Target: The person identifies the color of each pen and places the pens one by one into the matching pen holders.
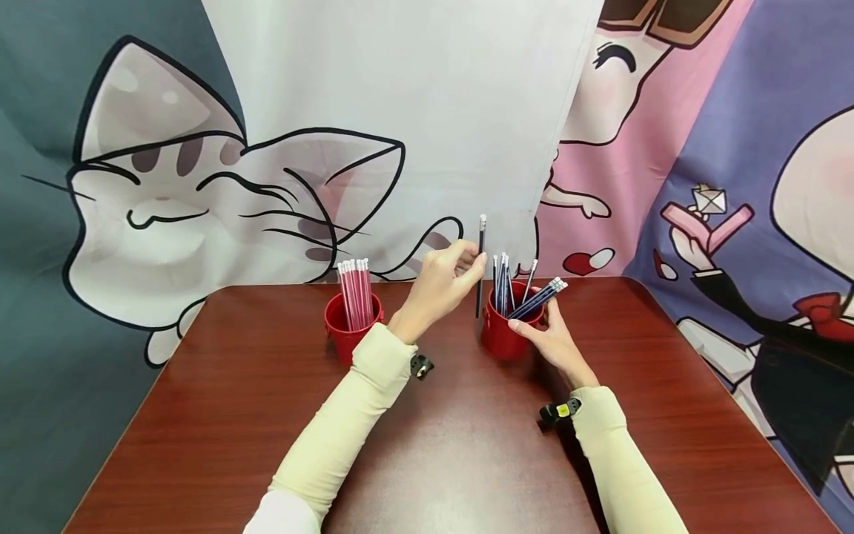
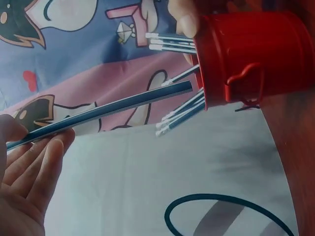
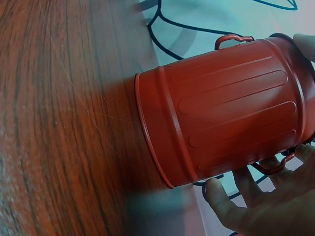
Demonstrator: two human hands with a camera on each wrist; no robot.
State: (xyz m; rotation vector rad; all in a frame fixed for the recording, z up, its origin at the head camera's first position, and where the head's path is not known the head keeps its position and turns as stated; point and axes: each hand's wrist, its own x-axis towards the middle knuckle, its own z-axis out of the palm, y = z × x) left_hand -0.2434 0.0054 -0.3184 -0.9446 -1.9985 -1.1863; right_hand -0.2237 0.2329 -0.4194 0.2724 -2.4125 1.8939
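Observation:
My left hand [image 1: 448, 278] pinches a dark blue pencil [image 1: 480, 293] between thumb and fingers. The pencil stands nearly upright just left of the right-hand red bucket [image 1: 505, 343]. Its lower end reaches close to the bucket's rim in the left wrist view. My right hand [image 1: 557, 345] grips that bucket by its right side, thumb at the rim and fingers around the wall near a small handle [image 3: 275, 166]. Several dark blue pencils [image 1: 503, 289] with white ends lean inside the bucket, some tilted right over the rim toward my right hand.
Left of my left hand, a second red bucket [image 1: 342, 343] holds a bunch of pink pencils [image 1: 356, 297] with white ends. Both buckets stand near the back of the brown wooden table [image 1: 427, 460]. A printed cartoon curtain [image 1: 414, 74] hangs behind the table.

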